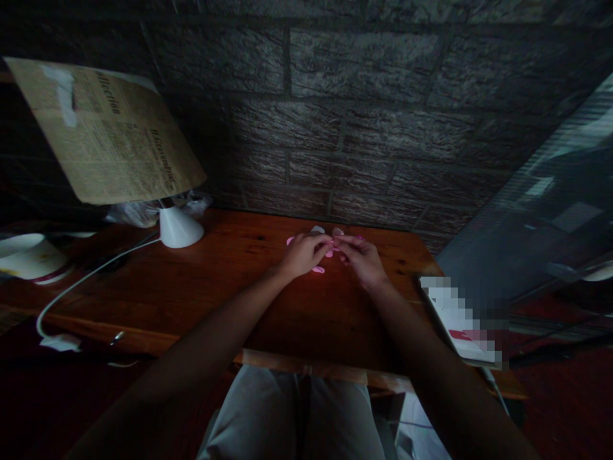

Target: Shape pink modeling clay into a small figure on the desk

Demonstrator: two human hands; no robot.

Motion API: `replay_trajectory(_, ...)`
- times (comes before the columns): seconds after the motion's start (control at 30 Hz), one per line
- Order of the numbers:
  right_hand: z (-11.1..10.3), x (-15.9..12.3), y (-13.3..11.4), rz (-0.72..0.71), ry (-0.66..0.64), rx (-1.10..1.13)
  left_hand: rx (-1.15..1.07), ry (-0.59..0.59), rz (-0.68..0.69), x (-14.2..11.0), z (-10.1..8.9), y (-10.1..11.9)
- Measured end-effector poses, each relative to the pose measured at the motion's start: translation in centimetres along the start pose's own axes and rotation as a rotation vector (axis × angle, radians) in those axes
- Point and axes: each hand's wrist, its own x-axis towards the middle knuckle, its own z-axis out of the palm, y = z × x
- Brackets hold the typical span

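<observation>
Both hands rest on the wooden table near its far edge, fingertips meeting. My left hand is curled with fingers closed around small pink pieces; a pink bit shows at its left and below it. My right hand has its fingers bent and pinched on the same small pink thing, where a pale piece peeks out above the fingers. What the pink thing is, I cannot make out in the dim light.
A lamp with a white base and a newspaper-print shade stands at the back left, its white cord trailing over the table. A white dish sits far left. A paper pad lies right. A brick wall is behind.
</observation>
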Motion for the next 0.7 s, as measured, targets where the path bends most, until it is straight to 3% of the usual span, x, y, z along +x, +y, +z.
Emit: replay_trajectory(0.7, -0.11, -0.10, -0.29, 0.062, 0.008, -0.021, 0.064, -0.015, -0.012, -0.08, 0.07, -0.32)
